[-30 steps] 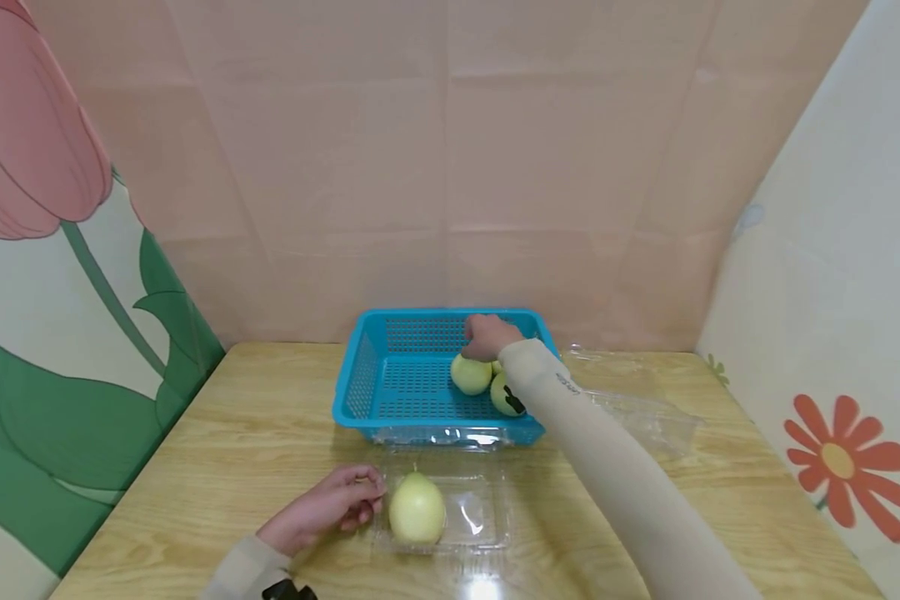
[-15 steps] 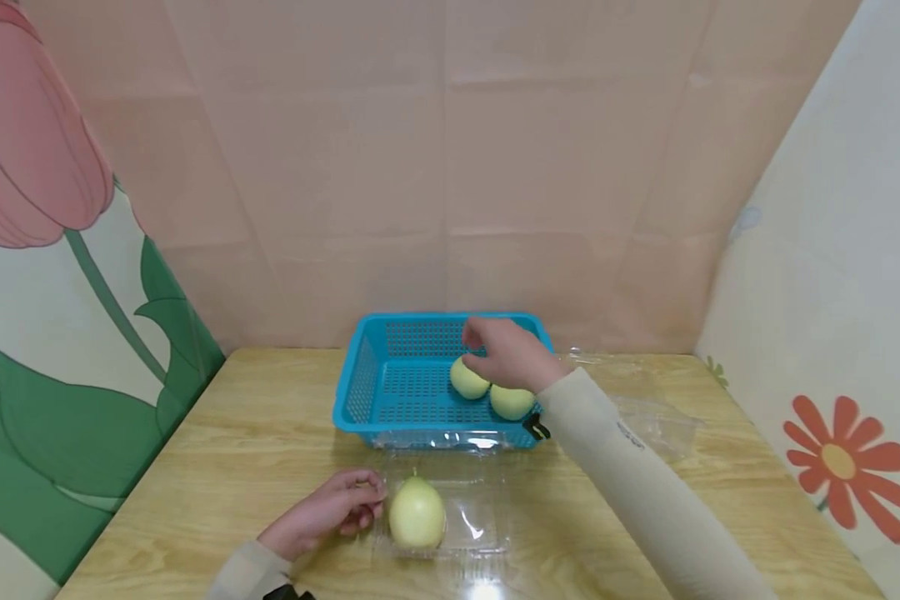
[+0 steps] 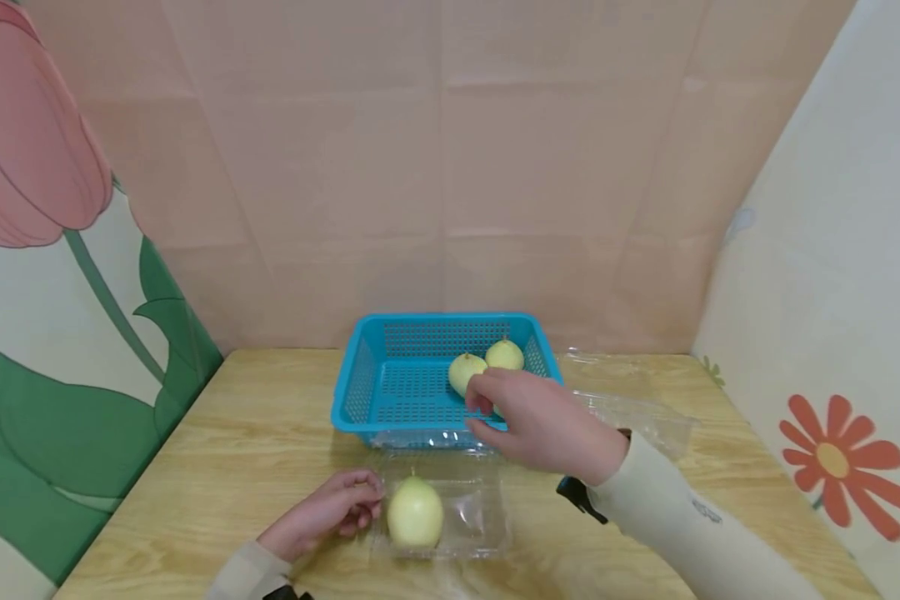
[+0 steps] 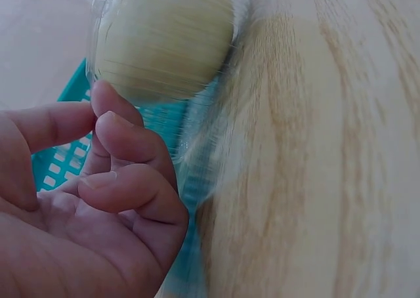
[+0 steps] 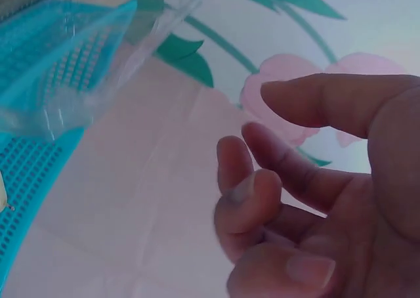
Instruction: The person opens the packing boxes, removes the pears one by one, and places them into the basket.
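A clear plastic clamshell box [image 3: 471,521] lies with its lid laid back, the lid's far edge overlapping the blue basket's front. In its left half sits a yellow-green pear [image 3: 416,512], stem toward the basket; the left wrist view shows this pear [image 4: 164,42] through the plastic. My left hand [image 3: 336,507] pinches the box's left edge between thumb and index finger, other fingers curled. My right hand [image 3: 540,421] hovers over the basket's front right, loosely bent and holding nothing, as the right wrist view confirms. Two pears, a front one [image 3: 462,372] and a back one [image 3: 505,354], show inside the basket.
The blue basket [image 3: 362,379] stands at the back of the wooden table [image 3: 262,425]. My right hand mostly hides another pear in it. More clear plastic packaging [image 3: 645,417] lies right of the basket. A pink backdrop [image 3: 442,208] rises behind the table.
My right hand has drawn back from over the pears, toward me and to the right, uncovering the back pear. My left hand and the boxed pear have stayed put.
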Motion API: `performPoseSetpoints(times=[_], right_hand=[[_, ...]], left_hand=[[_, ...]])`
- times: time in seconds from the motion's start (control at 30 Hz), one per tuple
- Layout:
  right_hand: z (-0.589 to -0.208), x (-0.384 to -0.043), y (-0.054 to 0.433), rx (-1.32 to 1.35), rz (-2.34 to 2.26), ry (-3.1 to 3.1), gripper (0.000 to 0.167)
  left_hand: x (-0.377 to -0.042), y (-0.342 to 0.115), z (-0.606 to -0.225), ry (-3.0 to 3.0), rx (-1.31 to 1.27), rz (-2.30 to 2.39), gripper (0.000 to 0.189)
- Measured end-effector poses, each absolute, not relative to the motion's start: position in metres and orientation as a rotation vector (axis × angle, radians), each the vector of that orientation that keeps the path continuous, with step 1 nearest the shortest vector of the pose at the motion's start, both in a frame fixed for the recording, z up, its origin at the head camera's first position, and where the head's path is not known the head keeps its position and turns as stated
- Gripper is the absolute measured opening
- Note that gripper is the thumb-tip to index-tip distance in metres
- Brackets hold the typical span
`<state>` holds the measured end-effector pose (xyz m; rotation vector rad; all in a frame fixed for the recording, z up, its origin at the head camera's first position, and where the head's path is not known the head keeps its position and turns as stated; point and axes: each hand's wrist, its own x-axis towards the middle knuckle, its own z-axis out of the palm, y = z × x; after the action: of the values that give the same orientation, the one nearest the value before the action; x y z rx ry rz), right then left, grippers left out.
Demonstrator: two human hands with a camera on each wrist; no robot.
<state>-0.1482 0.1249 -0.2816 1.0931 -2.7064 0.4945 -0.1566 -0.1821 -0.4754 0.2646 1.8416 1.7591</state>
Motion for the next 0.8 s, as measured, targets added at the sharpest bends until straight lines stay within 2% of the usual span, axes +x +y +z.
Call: performPoseSetpoints(times=[0.17,0.37,0.8], right_hand=[[-0.283,-0.126,0.136,1.132,0.519,-2.782,0.021],[-0.292,-0.113,0.143,1.221,0.421,-2.815,0.02],[-0.345,-0.118,0.124,1.312,0.289,-2.895,0.014]], left_hand=[[-0.159,-0.182,-0.478,1.844,0.292,1.76,0.012],[-0.16,-0.183,-0.479,1.85,0.293,1.753,0.013],[-0.159,-0.183,-0.477,1.832,0.29,1.763,0.011]])
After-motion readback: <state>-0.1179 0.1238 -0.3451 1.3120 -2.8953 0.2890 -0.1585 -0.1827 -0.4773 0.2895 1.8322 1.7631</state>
